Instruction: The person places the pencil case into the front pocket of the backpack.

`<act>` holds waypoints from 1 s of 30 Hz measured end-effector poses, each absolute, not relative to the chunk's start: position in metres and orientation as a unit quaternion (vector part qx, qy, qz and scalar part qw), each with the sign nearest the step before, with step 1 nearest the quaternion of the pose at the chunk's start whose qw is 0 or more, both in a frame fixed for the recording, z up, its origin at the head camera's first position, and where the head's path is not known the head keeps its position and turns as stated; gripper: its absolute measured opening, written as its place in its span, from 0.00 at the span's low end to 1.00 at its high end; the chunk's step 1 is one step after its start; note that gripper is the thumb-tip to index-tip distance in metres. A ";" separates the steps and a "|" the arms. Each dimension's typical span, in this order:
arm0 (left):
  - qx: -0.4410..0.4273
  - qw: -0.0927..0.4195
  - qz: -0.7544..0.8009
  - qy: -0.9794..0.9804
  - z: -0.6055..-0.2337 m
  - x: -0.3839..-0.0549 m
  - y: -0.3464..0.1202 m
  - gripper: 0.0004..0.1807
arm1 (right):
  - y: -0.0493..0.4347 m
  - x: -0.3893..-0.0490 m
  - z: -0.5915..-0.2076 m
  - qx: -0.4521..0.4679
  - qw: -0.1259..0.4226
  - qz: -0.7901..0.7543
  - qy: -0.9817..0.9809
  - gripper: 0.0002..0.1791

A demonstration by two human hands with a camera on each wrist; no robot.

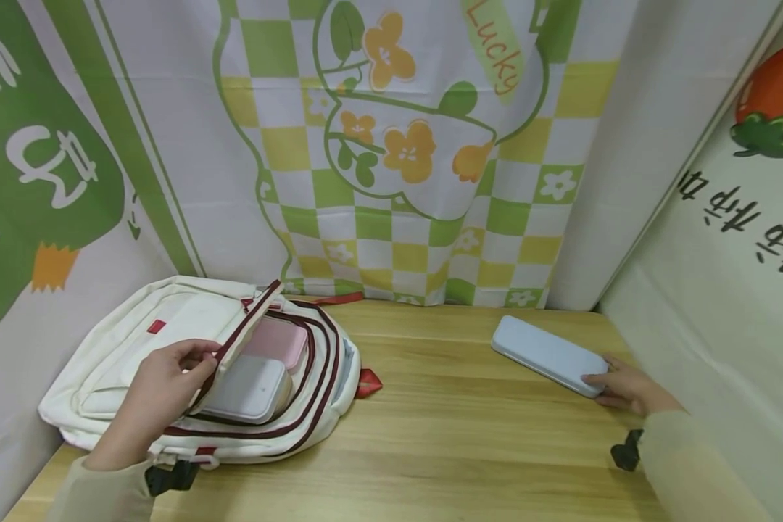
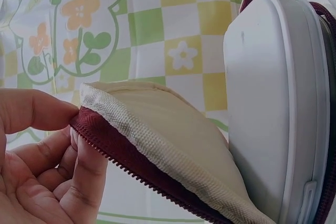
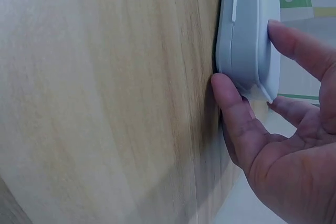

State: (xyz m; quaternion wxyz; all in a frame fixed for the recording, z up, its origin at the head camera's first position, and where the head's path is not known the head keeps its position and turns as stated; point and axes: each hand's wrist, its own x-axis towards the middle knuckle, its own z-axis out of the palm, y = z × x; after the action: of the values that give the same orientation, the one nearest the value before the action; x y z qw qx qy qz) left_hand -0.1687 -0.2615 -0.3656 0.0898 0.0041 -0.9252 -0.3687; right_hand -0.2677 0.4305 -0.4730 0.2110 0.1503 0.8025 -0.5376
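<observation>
A white backpack (image 1: 124, 326) with dark red zips lies at the left of the table, its front pocket unzipped. My left hand (image 1: 172, 377) pinches the zipped edge of the pocket flap (image 2: 157, 124) between thumb and fingers and holds it up. Inside the pocket sit a white case (image 1: 244, 388) and a pink case (image 1: 280, 341), each partly hidden. At the right, a long light-blue case (image 1: 544, 353) lies flat on the table. My right hand (image 1: 626, 384) grips its near right end, thumb on the top and fingers at its lower edge, close to the wood.
The wooden table (image 1: 431, 435) ends at a patterned curtain (image 1: 391, 239) behind. Hanging cloth walls stand close on the left and the right (image 1: 711, 312). A red strap tab (image 1: 368, 383) sticks out from the backpack's right side.
</observation>
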 end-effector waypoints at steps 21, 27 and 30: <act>0.010 0.084 -0.383 -0.920 -0.364 -0.169 -0.263 0.15 | 0.415 -0.261 -0.481 0.127 0.134 -0.555 0.811 0.51; 0.016 0.076 -0.388 -0.918 -0.364 -0.168 -0.263 0.15 | 0.419 -0.258 -0.484 0.131 0.123 -0.595 0.783 0.45; 0.016 0.076 -0.386 -0.919 -0.363 -0.168 -0.263 0.15 | 0.420 -0.257 -0.484 0.135 0.117 -0.613 0.769 0.43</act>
State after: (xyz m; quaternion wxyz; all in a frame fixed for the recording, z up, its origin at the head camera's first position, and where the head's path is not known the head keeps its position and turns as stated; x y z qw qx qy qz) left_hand -0.1684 -0.2629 -0.3632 0.0757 0.0164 -0.9191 -0.3863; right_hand -0.2566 0.4202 -0.4840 0.1170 0.1347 0.7694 -0.6134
